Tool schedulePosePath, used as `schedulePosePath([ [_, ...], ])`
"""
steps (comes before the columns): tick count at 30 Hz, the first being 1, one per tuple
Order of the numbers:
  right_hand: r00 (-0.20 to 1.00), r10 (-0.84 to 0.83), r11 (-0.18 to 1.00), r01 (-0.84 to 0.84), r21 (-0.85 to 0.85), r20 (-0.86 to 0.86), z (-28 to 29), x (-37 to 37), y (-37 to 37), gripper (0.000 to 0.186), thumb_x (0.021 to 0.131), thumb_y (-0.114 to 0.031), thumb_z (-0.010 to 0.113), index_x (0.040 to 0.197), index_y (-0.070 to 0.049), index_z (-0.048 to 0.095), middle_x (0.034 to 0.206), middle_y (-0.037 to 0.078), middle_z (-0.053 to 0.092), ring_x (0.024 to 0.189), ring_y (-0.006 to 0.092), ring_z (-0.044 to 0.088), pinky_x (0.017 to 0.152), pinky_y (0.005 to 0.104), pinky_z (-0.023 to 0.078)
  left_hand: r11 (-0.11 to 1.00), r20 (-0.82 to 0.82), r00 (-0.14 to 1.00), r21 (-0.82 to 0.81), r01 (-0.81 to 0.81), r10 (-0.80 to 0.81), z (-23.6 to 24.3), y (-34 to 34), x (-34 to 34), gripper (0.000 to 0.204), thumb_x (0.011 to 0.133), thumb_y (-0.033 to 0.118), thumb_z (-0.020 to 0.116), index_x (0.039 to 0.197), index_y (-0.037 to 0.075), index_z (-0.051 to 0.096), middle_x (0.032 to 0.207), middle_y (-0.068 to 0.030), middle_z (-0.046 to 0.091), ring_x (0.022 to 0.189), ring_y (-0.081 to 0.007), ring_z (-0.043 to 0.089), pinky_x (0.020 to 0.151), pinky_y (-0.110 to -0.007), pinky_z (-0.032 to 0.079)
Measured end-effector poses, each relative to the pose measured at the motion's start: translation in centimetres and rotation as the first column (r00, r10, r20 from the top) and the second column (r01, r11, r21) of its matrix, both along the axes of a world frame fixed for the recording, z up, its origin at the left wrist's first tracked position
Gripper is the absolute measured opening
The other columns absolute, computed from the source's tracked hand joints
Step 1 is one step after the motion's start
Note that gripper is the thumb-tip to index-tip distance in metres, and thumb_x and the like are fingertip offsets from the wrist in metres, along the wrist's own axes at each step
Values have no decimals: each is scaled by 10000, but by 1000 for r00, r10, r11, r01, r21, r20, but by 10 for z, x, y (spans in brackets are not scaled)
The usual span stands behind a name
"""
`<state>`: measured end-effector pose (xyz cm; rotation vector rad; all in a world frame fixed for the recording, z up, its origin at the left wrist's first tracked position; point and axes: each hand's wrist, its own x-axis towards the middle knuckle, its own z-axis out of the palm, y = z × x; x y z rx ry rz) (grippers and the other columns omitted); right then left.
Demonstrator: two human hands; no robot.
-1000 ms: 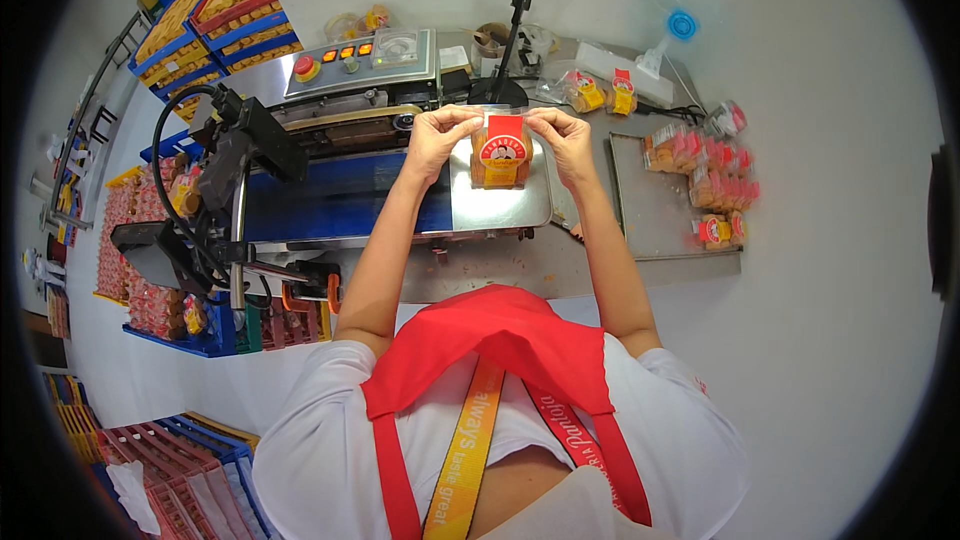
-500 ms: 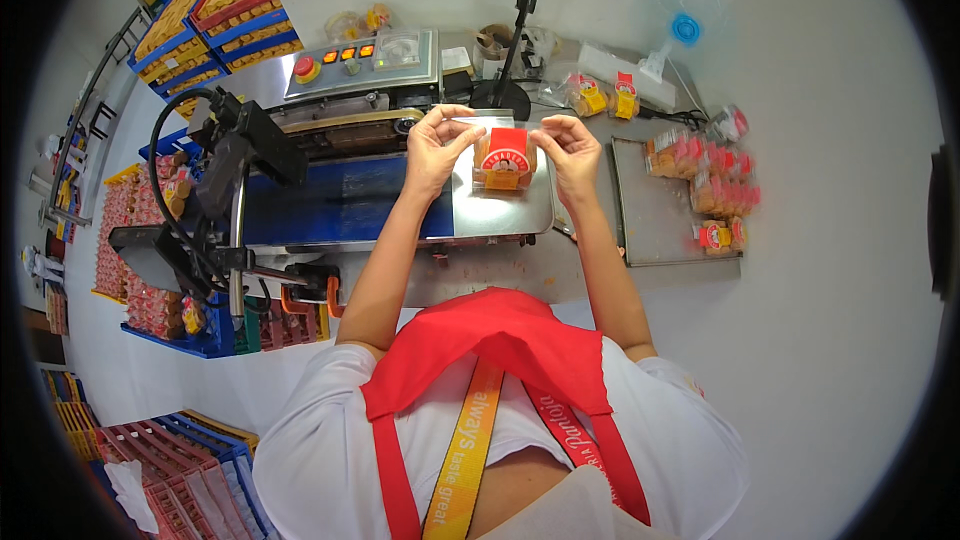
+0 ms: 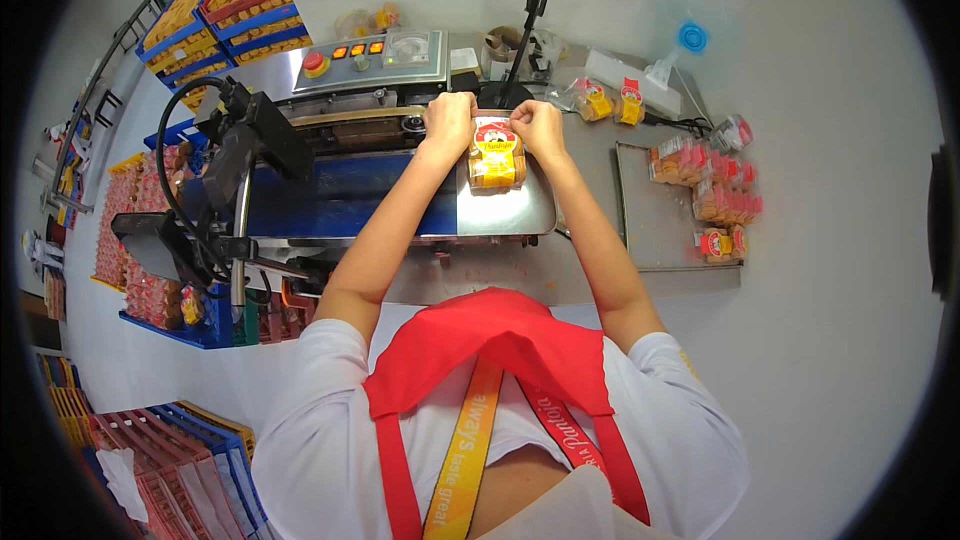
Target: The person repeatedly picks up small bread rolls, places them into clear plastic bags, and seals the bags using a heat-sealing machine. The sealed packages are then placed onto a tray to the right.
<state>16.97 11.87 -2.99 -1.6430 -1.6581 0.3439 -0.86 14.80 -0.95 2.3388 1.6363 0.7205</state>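
A clear packet of small round baked pieces with a red and yellow label [image 3: 497,155] is over the bare metal end plate [image 3: 505,213] of a belt machine. My left hand [image 3: 451,124] is closed, pinching the packet's upper left corner. At the opposite top corner, the fingers of my right hand [image 3: 540,127] are pressed together on the film. Both fingertips are partly hidden behind the knuckles. Just beyond my left hand runs the machine's narrow sealing track [image 3: 365,113].
Left of the plate lies a blue conveyor belt [image 3: 340,195], with a black bracketed device [image 3: 270,135] over it. Behind is a control panel [image 3: 372,60] with a red button. A metal tray [image 3: 650,230] at right holds several filled packets [image 3: 715,195]. A black lamp stand [image 3: 515,50] rises behind.
My hands have turned knuckles-up and their fingers have closed in tighter. The packet has tipped, so more of the yellow label and the baked pieces shows.
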Motion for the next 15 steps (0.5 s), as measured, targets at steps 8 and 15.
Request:
schedulePosePath([
  [8, 565, 160, 938, -342, 53, 810, 24, -27, 5, 110, 729, -78, 584, 685, -37, 676, 819, 135, 645, 848, 272, 630, 696, 371, 537, 995, -97, 990, 24, -99, 101, -3, 0, -13, 77, 658, 118, 707, 729, 102, 733, 748, -167, 675, 739, -329, 672, 707, -413, 549],
  [15, 670, 344, 939, -232, -255, 658, 27, -3, -3, 198, 837, -164, 545, 900, -22, 668, 869, 181, 600, 871, 349, 611, 760, 430, 510, 997, -24, 999, 64, -34, 36, -4, -3, 13, 86, 714, 68, 633, 745, 15, 694, 763, -225, 659, 752, -372, 674, 658, -442, 554],
])
